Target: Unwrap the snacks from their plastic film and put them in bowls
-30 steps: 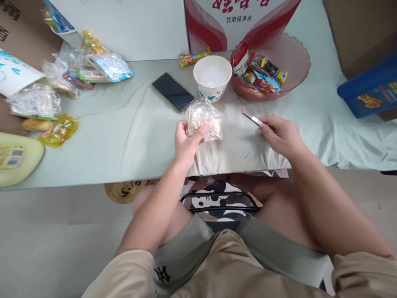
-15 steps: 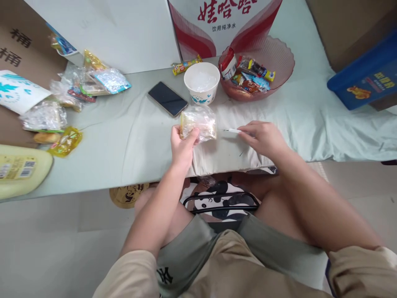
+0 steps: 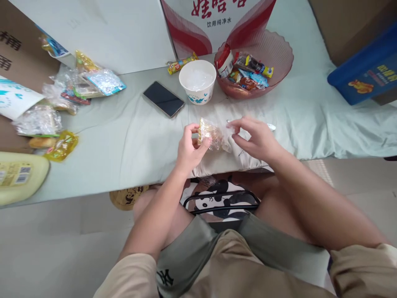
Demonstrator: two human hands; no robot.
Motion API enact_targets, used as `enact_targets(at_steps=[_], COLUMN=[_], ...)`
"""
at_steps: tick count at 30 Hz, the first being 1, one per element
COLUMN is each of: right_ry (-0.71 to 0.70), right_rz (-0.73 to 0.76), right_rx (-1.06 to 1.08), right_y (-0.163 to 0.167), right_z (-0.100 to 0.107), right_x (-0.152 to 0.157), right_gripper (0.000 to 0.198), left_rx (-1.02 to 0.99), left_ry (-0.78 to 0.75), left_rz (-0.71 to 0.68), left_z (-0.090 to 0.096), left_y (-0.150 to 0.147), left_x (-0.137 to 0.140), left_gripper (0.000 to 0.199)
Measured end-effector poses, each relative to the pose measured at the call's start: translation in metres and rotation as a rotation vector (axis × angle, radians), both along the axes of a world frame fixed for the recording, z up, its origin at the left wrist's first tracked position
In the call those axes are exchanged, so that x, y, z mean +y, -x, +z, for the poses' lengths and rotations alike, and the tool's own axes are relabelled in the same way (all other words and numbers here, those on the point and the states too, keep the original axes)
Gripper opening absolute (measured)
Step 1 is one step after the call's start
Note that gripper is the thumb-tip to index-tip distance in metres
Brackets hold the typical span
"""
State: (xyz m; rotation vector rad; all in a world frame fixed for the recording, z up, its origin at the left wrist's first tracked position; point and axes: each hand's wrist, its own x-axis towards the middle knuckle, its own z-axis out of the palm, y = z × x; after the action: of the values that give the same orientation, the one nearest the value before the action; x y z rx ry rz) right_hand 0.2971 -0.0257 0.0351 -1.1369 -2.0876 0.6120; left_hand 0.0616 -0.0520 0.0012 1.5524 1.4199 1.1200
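A pale green cloth covers the counter (image 3: 102, 140), which is backed by a plain white box (image 3: 102, 33) and a red-and-white carton (image 3: 214, 29) with red lettering, while a brown cardboard box (image 3: 27, 45) stands at the far left. Near the front edge, the left hand (image 3: 190, 151) grips a crinkled, clear-wrapped packet (image 3: 209, 134) by its left side, thumb on the near face, fingers behind. The packet is held up just above the cloth, in front of a paper cup (image 3: 200, 94). The right hand (image 3: 256, 138) is at the loose right end of the wrapper, fingers bent; blur there makes it impossible to tell whether they pinch the film. The end of a slim white-handled tool (image 3: 271, 127) pokes out behind that hand, and whether it is gripped cannot be told either. The paper cup, leaf-patterned, has clear plastic inside; a dark phone (image 3: 163, 99) lies to its left, a yellow snack stick (image 3: 182, 63) behind it, and a pink scalloped bowl (image 3: 283, 58) of wrapped snacks on its right. Wrapped packages (image 3: 104, 80), a yellow wrapper (image 3: 64, 145) and a pale yellow bottle (image 3: 34, 178) crowd the left side; a blue box (image 3: 366, 70) leans in at the right.
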Motion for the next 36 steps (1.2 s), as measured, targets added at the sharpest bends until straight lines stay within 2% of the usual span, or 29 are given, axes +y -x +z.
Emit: enact_targets(at_steps=[2, 5, 8, 10, 11, 13, 15, 17, 19, 21, 23, 25, 28, 31, 33, 36], right_ry=[-0.014, 0.011, -0.016, -0.041, -0.048, -0.053, -0.066, -0.070, -0.059, -0.043, -0.042, -0.048, 0.003, 0.125, 0.175, 0.138], right_rz=[-0.096, -0.318, -0.448, -0.392, -0.325, -0.175, -0.094, -0.102, -0.148, -0.190, -0.226, -0.292, -0.439, -0.497, -0.472, -0.378], right_rx=[-0.023, -0.056, -0.049, -0.054, -0.066, -0.118, -0.195, -0.277, -0.331, -0.342, -0.321, -0.289, -0.212, -0.091, -0.004, 0.060], right_y=[-0.006, -0.017, -0.021, -0.017, -0.013, -0.006, 0.001, 0.004, 0.004, 0.003, 0.003, 0.002, 0.002, 0.000, 0.000, 0.001], right_z=[-0.001, -0.002, 0.004, 0.010, 0.012, 0.012, 0.007, 0.000, -0.005, -0.006, -0.003, 0.000, 0.002, 0.002, 0.003, 0.002], right_x=[0.003, 0.008, 0.007, 0.003, 0.000, -0.005, -0.007, -0.006, -0.002, 0.001, 0.003, 0.004, 0.004, 0.003, 0.002, 0.001], right_gripper=[0.016, 0.017, 0.030, 0.034, 0.033, 0.032, 0.035, 0.036, 0.027, 0.020, 0.021, 0.020, 0.020, 0.027, 0.033, 0.040], left_rx=[0.157, 0.302, 0.315, 0.298, 0.284, 0.229, 0.073, -0.196, -0.429, -0.491, -0.399, -0.249, -0.047, 0.037, 0.050, 0.040], left_ry=[-0.044, -0.175, -0.286, -0.285, -0.265, -0.201, -0.115, -0.011, 0.093, 0.146, 0.125, 0.023, -0.132, -0.087, -0.023, 0.004], left_rz=[0.109, 0.249, 0.147, 0.041, 0.015, 0.027, 0.107, 0.211, 0.313, 0.407, 0.464, 0.433, 0.213, 0.005, -0.021, 0.083], left_z=[0.002, 0.004, 0.005, 0.007, 0.009, 0.012, 0.014, 0.015, 0.014, 0.012, 0.011, 0.012, 0.014, 0.015, 0.016, 0.018], left_y=[0.008, 0.018, 0.020, 0.016, 0.014, 0.010, 0.009, 0.012, 0.018, 0.027, 0.035, 0.042, 0.044, 0.038, 0.032, 0.026], left_x=[0.001, 0.003, 0.005, 0.006, 0.006, 0.007, 0.008, 0.011, 0.014, 0.017, 0.017, 0.015, 0.011, 0.008, 0.008, 0.010], left_gripper=[0.034, 0.026, 0.039, 0.041, 0.034, 0.016, 0.011, 0.017, 0.020, 0.028, 0.039, 0.049, 0.059, 0.053, 0.038, 0.019])
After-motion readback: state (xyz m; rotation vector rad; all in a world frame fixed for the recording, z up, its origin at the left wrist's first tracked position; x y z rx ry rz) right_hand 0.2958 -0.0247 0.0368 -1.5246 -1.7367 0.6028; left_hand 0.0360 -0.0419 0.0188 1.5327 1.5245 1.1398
